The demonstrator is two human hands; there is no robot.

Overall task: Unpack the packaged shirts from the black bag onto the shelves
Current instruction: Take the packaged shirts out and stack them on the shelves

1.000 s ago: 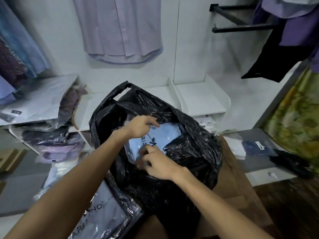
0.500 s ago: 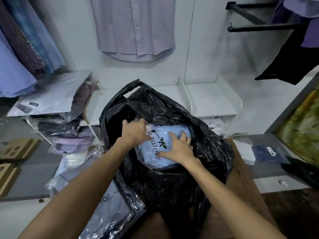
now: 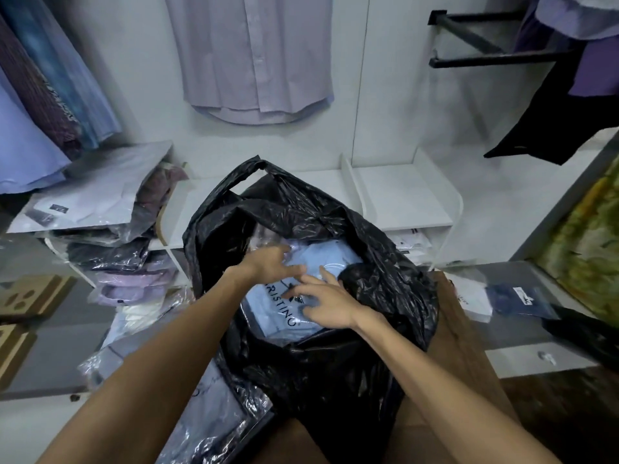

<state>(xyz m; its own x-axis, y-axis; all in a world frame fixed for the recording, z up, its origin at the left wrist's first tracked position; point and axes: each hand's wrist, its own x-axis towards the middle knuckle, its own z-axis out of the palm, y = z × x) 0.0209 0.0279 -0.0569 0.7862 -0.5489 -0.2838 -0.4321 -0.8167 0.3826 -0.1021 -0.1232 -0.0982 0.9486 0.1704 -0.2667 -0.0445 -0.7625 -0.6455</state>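
Inside the open black bag (image 3: 335,363), a light blue packaged shirt (image 3: 315,262) lies face up in clear wrap. Both hands rest on it with fingers spread: the left hand (image 3: 271,264) near its upper edge, the right hand (image 3: 326,304) over the printed logo. Behind the bag stand white shelves (image 3: 402,195), with stacked packaged shirts (image 3: 127,262) at left.

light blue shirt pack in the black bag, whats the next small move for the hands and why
Probably close both hands on the pack's edges and lift it out. The left hand and right hand lie on the light blue packaged shirt with fingers spread, neither with a firm grip yet. The pack sits inside the black bag, and the white shelf behind has bare space.
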